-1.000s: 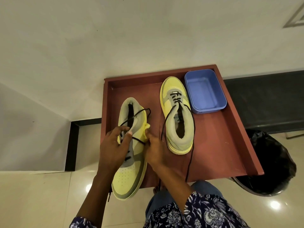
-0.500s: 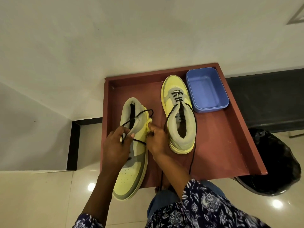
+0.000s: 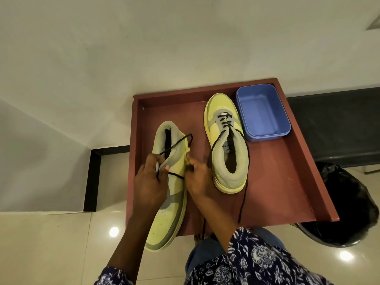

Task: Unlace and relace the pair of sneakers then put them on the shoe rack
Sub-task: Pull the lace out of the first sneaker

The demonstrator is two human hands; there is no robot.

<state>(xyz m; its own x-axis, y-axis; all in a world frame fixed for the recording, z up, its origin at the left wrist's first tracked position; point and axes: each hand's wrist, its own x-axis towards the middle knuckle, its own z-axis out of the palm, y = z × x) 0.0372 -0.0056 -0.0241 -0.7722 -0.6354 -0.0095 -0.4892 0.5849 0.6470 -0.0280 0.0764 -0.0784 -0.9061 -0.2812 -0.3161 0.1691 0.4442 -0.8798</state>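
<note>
1. The red-brown tray (image 3: 287, 182) sits against the pale wall; its near-left corner is overhung by the toe of the near sneaker (image 3: 168, 202), while bare tray floor lies open to the right.
2. The left hand (image 3: 149, 186) curls over this sneaker's tongue, fingers pinched shut on the black lace (image 3: 176, 144), which loops toward the collar.
3. The right hand (image 3: 198, 177) presses closed fingers on the sneaker's right eyelet edge, gripping the flap.
4. The second sneaker (image 3: 227, 149) stands toe toward the wall, partly laced, lace ends trailing.
5. A blue plastic tub (image 3: 263, 112) sits just beside it, in the tray's far-right corner.
</note>
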